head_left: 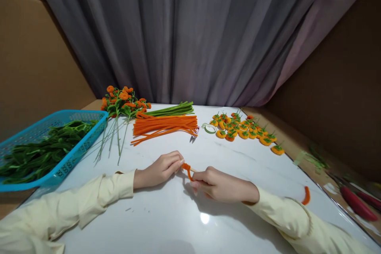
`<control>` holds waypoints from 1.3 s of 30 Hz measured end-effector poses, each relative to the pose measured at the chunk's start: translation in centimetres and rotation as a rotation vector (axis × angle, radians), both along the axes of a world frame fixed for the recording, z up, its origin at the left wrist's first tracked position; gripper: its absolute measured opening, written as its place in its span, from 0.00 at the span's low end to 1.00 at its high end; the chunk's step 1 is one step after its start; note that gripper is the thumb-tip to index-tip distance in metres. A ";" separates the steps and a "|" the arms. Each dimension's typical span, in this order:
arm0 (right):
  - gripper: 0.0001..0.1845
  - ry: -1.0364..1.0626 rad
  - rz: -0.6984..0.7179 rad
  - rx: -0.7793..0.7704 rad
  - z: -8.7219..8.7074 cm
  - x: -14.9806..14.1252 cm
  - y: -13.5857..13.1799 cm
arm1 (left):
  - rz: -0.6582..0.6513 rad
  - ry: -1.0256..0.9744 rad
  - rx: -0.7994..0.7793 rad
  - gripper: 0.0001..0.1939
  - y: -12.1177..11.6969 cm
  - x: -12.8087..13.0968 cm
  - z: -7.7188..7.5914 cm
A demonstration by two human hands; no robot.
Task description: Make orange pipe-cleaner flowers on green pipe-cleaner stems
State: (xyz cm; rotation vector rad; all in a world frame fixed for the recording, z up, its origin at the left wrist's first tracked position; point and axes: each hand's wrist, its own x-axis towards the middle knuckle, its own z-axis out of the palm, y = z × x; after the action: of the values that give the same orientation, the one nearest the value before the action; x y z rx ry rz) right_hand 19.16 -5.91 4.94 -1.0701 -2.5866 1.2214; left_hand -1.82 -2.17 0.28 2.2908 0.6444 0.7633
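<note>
An orange pipe cleaner [186, 166] is coiled around a thin wooden stick [193, 170] between my two hands, just above the white table. With fingers pinched, my left hand [166, 168] grips the coiled end. My right hand [216, 184] is closed around the other end of the stick, and the loose tail of the pipe cleaner runs down into its fingers. Behind them lies a bundle of straight orange pipe cleaners [166, 125], with a bundle of green ones [175, 109] farther back.
A blue basket [62, 171] of green leaves stands at left. Orange flowers on stems [123, 99] lie behind it. Several yellow-orange flower heads [244, 134] sit at right near a roll of green tape [210, 128]. Red-handled pliers [357, 203] rest beyond the table's right edge.
</note>
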 end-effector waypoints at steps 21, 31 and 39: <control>0.21 0.320 -0.047 -0.503 -1.7 0.4 1.2 | 0.212 -0.014 -0.446 0.22 -1.3 1.5 -0.4; 0.19 0.533 -0.133 -0.717 -3.4 1.5 3.5 | 0.039 -0.161 -0.805 0.22 -0.9 1.1 -0.9; 0.19 0.490 -0.182 -0.632 -4.6 1.2 3.4 | -0.014 -0.406 -1.115 0.21 0.4 1.2 -0.8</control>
State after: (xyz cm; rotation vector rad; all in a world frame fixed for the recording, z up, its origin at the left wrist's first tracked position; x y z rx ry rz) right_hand 20.33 -2.47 0.35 -0.8930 -1.7383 2.0067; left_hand -0.62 -1.79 -0.48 1.0884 0.6279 0.5990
